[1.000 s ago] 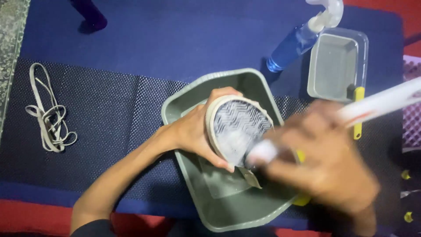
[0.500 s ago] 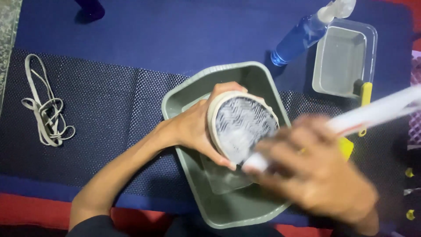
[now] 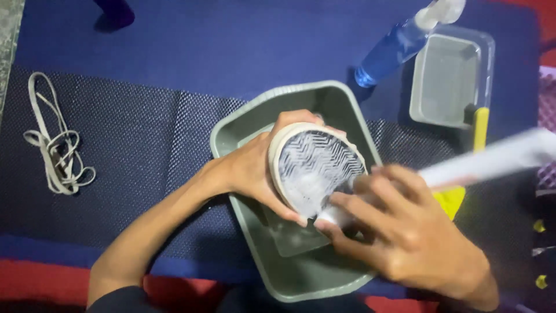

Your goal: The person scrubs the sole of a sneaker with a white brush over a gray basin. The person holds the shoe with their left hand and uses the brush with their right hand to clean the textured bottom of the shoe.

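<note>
My left hand (image 3: 258,171) grips a shoe (image 3: 315,165) turned sole up over a grey-green tub (image 3: 231,130). The sole has a zigzag tread and is covered in white foam. My right hand (image 3: 405,235) is closed around a white brush (image 3: 475,162) whose long handle points up to the right and looks blurred. The brush head, hidden under my fingers, rests against the lower edge of the sole.
A blue spray bottle (image 3: 388,55) lies tilted behind the tub. A clear rectangular container (image 3: 452,78) sits at the far right with a yellow tool (image 3: 479,122) beside it. A bundle of pale laces (image 3: 55,150) lies on the dark mat (image 3: 133,150) at left.
My right hand and the brush have shifted along the sole, and the handle now points higher to the right. The left hand keeps the shoe over the tub.
</note>
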